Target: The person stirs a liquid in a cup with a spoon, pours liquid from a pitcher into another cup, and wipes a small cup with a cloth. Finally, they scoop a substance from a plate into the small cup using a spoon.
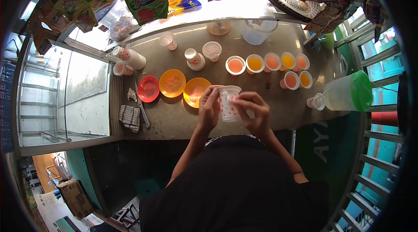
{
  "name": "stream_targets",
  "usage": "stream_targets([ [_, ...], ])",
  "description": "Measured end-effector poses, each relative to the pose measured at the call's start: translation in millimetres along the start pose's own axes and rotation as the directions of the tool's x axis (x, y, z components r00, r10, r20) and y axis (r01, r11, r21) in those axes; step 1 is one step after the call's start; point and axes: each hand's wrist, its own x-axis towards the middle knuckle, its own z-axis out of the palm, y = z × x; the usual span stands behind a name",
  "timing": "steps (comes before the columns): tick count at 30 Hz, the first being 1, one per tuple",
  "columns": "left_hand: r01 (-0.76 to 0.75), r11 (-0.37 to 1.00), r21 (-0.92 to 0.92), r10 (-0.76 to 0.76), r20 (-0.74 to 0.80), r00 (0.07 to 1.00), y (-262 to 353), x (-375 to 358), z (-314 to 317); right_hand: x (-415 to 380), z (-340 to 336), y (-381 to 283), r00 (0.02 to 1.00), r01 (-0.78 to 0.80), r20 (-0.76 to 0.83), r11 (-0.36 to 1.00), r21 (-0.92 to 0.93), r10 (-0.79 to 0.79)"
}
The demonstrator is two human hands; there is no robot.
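Observation:
In front of my body, above the counter's near edge, my left hand [210,106] grips a white plastic cup with red dots [227,109] by its left side. My right hand [251,109] is at the cup's right side, slightly blurred, thumb and fingers pinched against its front. What lies between those fingertips is too blurred to make out. Just left of my left hand is an orange plate [196,99] with something pale on it. Beside it sit a second orange plate [172,95] and a red plate [148,97].
Several cups of orange and pink drink [273,62] stand at centre right. Stacked dotted cups [130,58] lie left; others [194,60] stand centrally. A knife [143,114] and checked cloth [129,118] lie left. A green-lidded container [348,91] lies right. Sachets [146,3] hang above.

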Motion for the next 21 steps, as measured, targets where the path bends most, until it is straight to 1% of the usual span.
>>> stream_targets([
  [1,0.043,0.998,-0.042,-0.041,0.049,0.998,-3,0,2,7,2,0,0.996,0.039,-0.071,0.991,-0.127,-0.048],
  [2,0.048,0.998,-0.042,-0.046,0.051,0.998,-5,0,5,16,2,2,0.986,0.072,-0.13,0.972,-0.222,-0.103],
  [3,0.053,0.995,-0.08,-0.053,0.001,0.999,-5,0,10,15,5,2,0.986,0.07,-0.132,0.972,-0.224,-0.101],
  [5,0.051,0.988,-0.148,-0.065,-0.096,0.993,-1,5,17,16,11,6,0.976,0.056,-0.199,0.987,-0.152,-0.086],
  [6,0.07,0.984,-0.165,-0.082,-0.069,0.994,-4,8,0,10,11,1,0.987,0.041,-0.147,0.99,-0.139,-0.061],
  [7,0.07,0.984,-0.165,-0.082,-0.067,0.994,2,11,0,1,11,-2,0.987,0.043,-0.149,0.989,-0.14,-0.064],
  [9,0.116,0.978,-0.175,-0.136,-0.109,0.985,11,13,4,-15,10,-7,0.998,-0.031,0.064,0.996,0.088,0.025],
  [10,0.102,0.976,-0.192,-0.134,-0.16,0.978,10,14,7,-19,4,-10,0.991,-0.055,0.13,0.992,0.114,0.04],
  [11,0.101,0.976,-0.192,-0.133,-0.164,0.977,9,15,6,-19,-3,-9,0.99,-0.057,0.134,0.991,0.117,0.041],
  [13,0.183,0.947,-0.265,-0.203,-0.047,0.978,9,16,3,-12,-16,-4,0.995,-0.054,0.088,0.991,0.121,0.044],
  [14,0.184,0.947,-0.265,-0.203,-0.049,0.978,10,15,4,-6,-21,-2,0.993,-0.108,-0.017,0.977,0.184,0.114],
  [15,0.19,0.964,-0.186,-0.189,0.022,0.982,12,14,10,4,-24,-2,0.993,-0.111,-0.018,0.977,0.184,0.116],
  [16,0.191,0.976,-0.106,-0.181,0.097,0.979,13,12,13,15,-29,-3,0.973,-0.188,-0.097,0.96,0.206,0.212],
  [17,0.196,0.975,-0.108,-0.185,0.1,0.978,12,11,14,23,-33,-4,0.937,-0.261,-0.174,0.937,0.233,0.304],
  [18,0.24,0.971,-0.023,-0.234,0.14,0.962,12,11,14,27,-35,-6,0.936,-0.261,-0.178,0.938,0.23,0.304],
  [19,0.277,0.959,0.065,-0.284,0.175,0.943,13,10,15,31,-36,-7,0.962,-0.251,-0.048,0.937,0.242,0.27],
  [20,0.286,0.957,0.045,-0.289,0.164,0.943,10,10,18,33,-35,-7,0.97,-0.241,0.082,0.936,0.256,0.227],
  [21,0.286,0.957,0.046,-0.289,0.166,0.943,13,10,20,33,-32,-7,0.971,-0.239,0.079,0.937,0.256,0.226],
])
